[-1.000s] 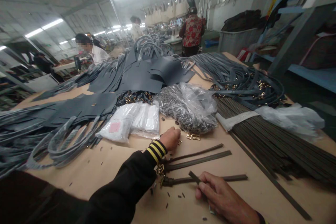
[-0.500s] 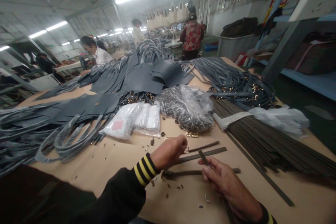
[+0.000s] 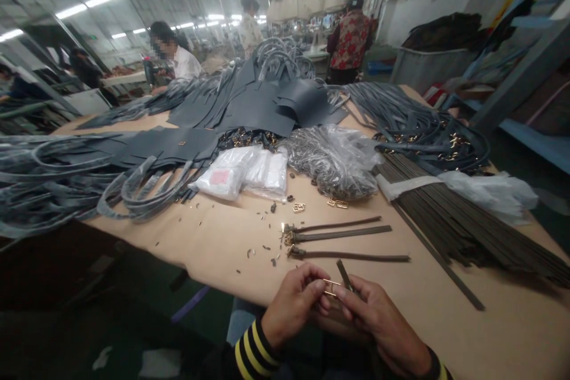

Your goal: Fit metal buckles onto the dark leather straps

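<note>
A gold rectangular buckle (image 3: 331, 287) is pinched in my left hand (image 3: 299, 297), just over the table's front edge. My right hand (image 3: 378, 312) grips a dark olive strap (image 3: 343, 274), whose end sticks up between thumb and fingers, close against the buckle. The rest of that strap is mostly hidden by my hand. Beyond my hands lie three straps with metal fittings at their left ends, among them a flat olive strap (image 3: 342, 233) and a brown strap (image 3: 356, 256). More gold buckles (image 3: 298, 208) rest farther back on the tabletop.
A clear bag of metal hardware (image 3: 332, 160) and white plastic packets (image 3: 240, 172) stand mid-table. On the right lies a bundle of olive straps (image 3: 463, 225). Dark grey leather pieces (image 3: 253, 107) and straps are heaped behind. Small metal bits lie scattered. Several people work in the background.
My left hand has come back toward me from beside the straps with a gold buckle and met my right hand. My right hand keeps its strap. The view has shifted.
</note>
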The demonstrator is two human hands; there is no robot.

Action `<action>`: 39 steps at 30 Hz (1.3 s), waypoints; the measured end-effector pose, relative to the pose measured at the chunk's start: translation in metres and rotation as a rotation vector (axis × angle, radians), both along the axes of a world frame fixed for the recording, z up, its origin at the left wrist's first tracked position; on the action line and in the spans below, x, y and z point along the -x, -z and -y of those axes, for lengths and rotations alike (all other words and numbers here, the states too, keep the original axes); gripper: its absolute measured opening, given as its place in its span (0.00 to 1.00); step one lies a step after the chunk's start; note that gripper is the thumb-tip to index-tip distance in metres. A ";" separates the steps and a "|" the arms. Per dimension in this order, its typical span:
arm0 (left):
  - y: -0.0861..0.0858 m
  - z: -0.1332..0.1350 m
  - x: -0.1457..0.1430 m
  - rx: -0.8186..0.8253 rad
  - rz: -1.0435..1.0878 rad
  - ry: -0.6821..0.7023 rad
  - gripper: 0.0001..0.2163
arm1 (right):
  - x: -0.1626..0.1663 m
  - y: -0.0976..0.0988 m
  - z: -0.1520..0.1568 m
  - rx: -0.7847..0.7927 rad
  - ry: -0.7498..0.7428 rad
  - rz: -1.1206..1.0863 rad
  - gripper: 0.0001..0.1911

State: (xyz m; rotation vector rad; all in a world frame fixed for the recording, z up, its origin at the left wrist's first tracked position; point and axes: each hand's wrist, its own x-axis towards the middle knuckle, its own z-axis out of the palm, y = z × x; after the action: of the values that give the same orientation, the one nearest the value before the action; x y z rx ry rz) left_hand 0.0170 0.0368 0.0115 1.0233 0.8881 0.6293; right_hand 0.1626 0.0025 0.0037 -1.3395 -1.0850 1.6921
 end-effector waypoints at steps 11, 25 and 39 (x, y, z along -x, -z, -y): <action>-0.002 0.013 0.007 0.121 0.069 -0.095 0.12 | 0.006 -0.003 0.002 -0.046 -0.037 0.085 0.21; 0.003 0.019 0.005 0.116 -0.052 -0.090 0.14 | 0.010 0.006 0.011 0.018 -0.020 -0.155 0.19; 0.005 0.045 -0.002 0.287 0.068 -0.221 0.15 | 0.011 0.000 0.014 -0.094 -0.054 0.168 0.17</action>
State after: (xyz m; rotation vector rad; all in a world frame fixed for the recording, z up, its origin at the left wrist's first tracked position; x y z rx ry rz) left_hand 0.0188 -0.0085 0.0068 0.6483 1.0074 0.6944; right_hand 0.1517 -0.0110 0.0035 -1.4236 -1.2911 1.5679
